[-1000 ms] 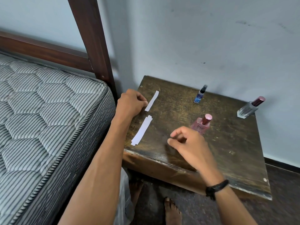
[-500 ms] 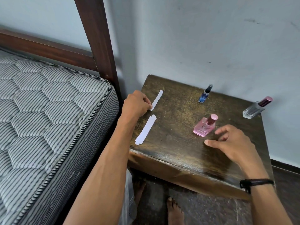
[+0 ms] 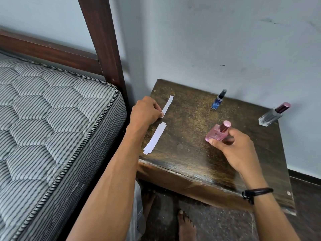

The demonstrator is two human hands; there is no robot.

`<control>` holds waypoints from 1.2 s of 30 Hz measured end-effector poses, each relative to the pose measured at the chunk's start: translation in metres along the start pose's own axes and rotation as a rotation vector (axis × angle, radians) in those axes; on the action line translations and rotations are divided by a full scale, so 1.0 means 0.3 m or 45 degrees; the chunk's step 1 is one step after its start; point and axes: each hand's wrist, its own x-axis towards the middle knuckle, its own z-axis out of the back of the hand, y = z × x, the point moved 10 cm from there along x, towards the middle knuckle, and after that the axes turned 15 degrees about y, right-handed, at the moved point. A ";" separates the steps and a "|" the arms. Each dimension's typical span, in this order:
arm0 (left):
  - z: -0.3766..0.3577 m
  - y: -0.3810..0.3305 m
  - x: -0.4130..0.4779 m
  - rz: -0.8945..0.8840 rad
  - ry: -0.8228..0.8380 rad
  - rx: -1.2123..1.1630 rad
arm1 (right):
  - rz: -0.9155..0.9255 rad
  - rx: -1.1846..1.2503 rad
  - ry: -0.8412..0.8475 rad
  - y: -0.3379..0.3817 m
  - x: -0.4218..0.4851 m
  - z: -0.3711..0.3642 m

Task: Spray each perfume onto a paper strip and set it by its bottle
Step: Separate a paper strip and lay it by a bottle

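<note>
The right hand [image 3: 232, 145] grips the pink perfume bottle [image 3: 216, 133] at mid-counter [image 3: 191, 157].
Its thumb and curled fingers clasp the squat pink glass below a rosy metallic cap; the label is too small to read. The left hand [image 3: 145, 112], fisted at the counter's left edge, pinches the near end of a white paper strip [image 3: 168, 105].

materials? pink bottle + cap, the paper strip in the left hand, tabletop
Pink bottle, gripped by the right hand: glossy, see-through, so glass or clear hard plastic; can't tell which. Cap: metallic pink sheen, metal or plated plastic. Paper strip, pinched by the left hand: thin matte white paper, lying flat. Table: dark wood, worn scuffed finish, glossier near the front edge.
</note>
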 end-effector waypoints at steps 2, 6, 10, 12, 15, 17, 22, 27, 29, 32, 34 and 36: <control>-0.005 -0.002 0.002 0.005 0.006 0.004 | 0.018 0.028 -0.017 0.008 -0.005 0.003; -0.020 -0.011 -0.003 0.011 0.012 0.027 | 0.057 0.047 -0.024 0.011 -0.006 -0.011; -0.025 -0.010 -0.002 0.026 0.013 0.030 | 0.107 0.052 -0.035 0.024 0.013 -0.023; -0.026 -0.007 0.000 0.033 0.016 0.017 | 0.138 0.020 -0.044 0.054 0.031 -0.034; -0.027 -0.002 0.007 0.033 0.018 0.000 | 0.198 -0.039 -0.003 0.132 0.091 -0.068; -0.030 0.003 0.011 0.038 0.027 -0.015 | 0.244 -0.130 0.044 0.208 0.156 -0.094; -0.033 0.012 0.013 0.062 0.031 -0.041 | 0.342 -0.251 0.063 0.397 0.333 -0.126; -0.035 0.005 0.011 0.065 0.039 -0.048 | 0.361 -0.342 0.046 0.450 0.452 -0.168; -0.032 0.003 0.009 0.062 0.039 -0.046 | 0.356 -0.335 0.042 0.443 0.473 -0.193; -0.028 -0.004 0.005 0.053 0.038 -0.024 | 0.353 -0.273 0.010 0.437 0.483 -0.207; -0.027 -0.007 0.002 0.053 0.035 -0.016 | 0.352 -0.263 0.001 0.437 0.489 -0.211; -0.028 -0.007 -0.001 0.057 0.037 -0.020 | 0.346 -0.270 0.001 0.437 0.495 -0.210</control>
